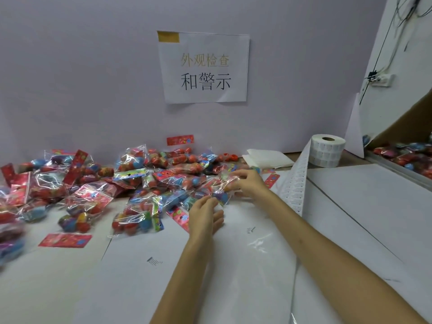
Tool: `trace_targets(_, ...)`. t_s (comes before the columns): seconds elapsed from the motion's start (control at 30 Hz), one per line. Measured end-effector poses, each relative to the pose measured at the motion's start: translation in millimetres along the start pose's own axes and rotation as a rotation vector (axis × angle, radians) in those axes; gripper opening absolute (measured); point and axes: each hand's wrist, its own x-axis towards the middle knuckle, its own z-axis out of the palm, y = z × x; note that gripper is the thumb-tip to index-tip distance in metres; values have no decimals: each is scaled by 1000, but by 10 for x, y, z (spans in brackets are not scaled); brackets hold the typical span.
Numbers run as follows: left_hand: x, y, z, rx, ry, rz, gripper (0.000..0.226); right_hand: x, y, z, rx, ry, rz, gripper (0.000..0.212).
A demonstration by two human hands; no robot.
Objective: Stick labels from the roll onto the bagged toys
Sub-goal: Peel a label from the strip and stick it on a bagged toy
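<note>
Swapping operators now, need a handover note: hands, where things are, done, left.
Left hand: pinches the near edge of a bag.
Right hand: grips the far side of the same bag.
Roll: upright at back right. Its strip trails toward the person, right of the hands.
Pile of bagged toys spreads left of the hands, with more in the box at right.
Done: cannot tell which bags are labelled.
Left: no label visible in either hand. Likely next: peel one, stick it on the held bag, work through the pile.
</note>
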Motion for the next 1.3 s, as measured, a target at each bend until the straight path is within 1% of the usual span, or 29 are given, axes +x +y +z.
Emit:
trace_targets(0.07,-2,-6,-3,22,-36,6,33,-129,-42,-79,128,4,-36,56)
trace_targets(0.17,-11,-7,-8,20,-74,11,48,-338,-77,-191,302,-7,-89,52)
trace_targets(0.2,-13,2,-8,12,-88,18,49,-405,-79,-218,341,-27,-103,51)
trace_targets(0.27,-23,24,-1,-6,-116,48,38,-519,-62,-252,398,-89,-124,51)
trace_targets(0.33,-24,35,7,-5,-91,86,29,-595,-19,-262,428,-143,-130,51)
trace_targets(0.43,4,30,-10,-29,-32,132,19,-650,59,-265,391,-185,-130,53)
trace_targets(0.57,-2,28,-25,-24,-35,153,19,-682,114,-258,250,-218,-145,43)
trace_targets(0.63,-10,23,-18,14,-26,189,19,-694,115,-250,242,-219,-158,39)
trace_targets(0.77,-18,16,-16,62,8,259,12,-735,104,-210,186,-262,-203,40)
trace_targets(0.83,-10,21,-29,82,33,279,12,-741,88,-189,192,-287,-190,35)
trace_targets(0.9,5,28,-46,124,49,296,13,-744,62,-177,226,-273,-153,29)
trace_targets(1.0,7,29,-55,168,38,308,10,-728,41,-187,285,-198,-124,32)
trace_targets(1.1,-20,25,-51,189,20,322,8,-710,58,-214,296,-165,-136,28)
trace_targets(1.2,-77,35,-39,145,-30,315,15,-707,61,-245,303,-171,-131,26)
trace_targets(1.3,-110,56,-27,72,-74,262,18,-724,58,-237,268,-208,-143,12)
